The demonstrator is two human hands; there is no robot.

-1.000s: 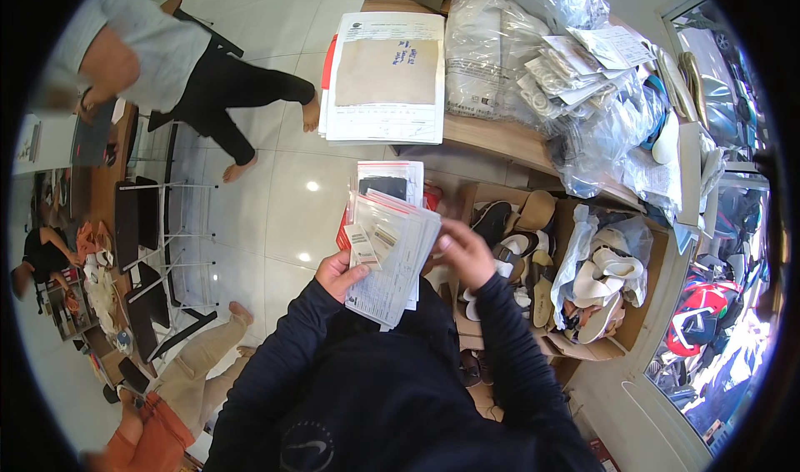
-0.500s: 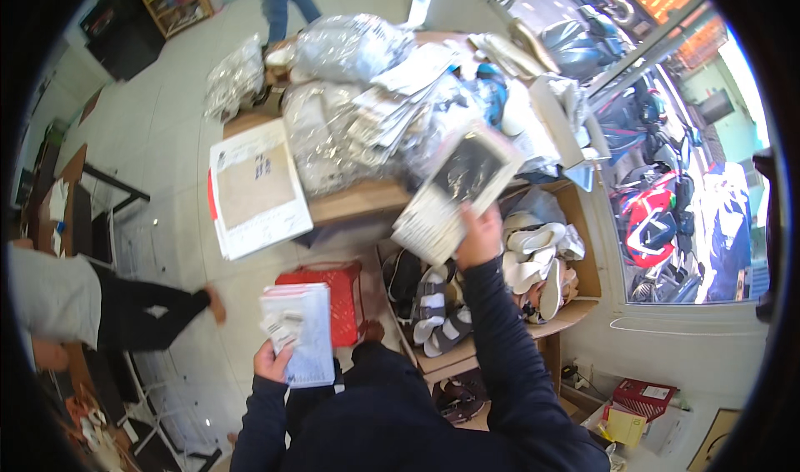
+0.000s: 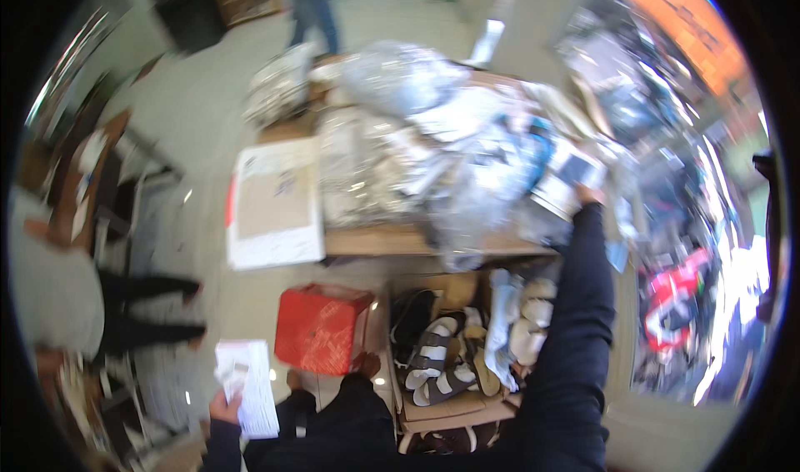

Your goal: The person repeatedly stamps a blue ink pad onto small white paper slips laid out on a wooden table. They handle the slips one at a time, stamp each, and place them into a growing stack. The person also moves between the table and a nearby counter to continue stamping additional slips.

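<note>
My left hand (image 3: 224,407) is closed on a stack of white papers (image 3: 258,401), low at the left near my lap. With my arm stretched forward, my right hand (image 3: 590,195) grips a flat white packet with a dark rectangle (image 3: 570,178) at the table's right end. Next to the packet lies a heap of clear plastic bags (image 3: 475,193) with white things inside. Motion blurs this area, so I cannot tell whether the packet touches the heap. A white folder with a brown panel (image 3: 273,205) lies at the table's left end.
Below the wooden table (image 3: 375,240) is a cardboard box (image 3: 458,412) of sandals and shoes. A red plastic stool (image 3: 315,330) stands beside it. A person (image 3: 58,297) is at the left, and another person's legs (image 3: 312,18) show beyond the table. Motorbikes (image 3: 671,297) stand behind glass at right.
My right hand has carried the packet farther forward and right, to the table's right end. My left hand with the papers sits lower and more to the left in view. The view has shifted.
</note>
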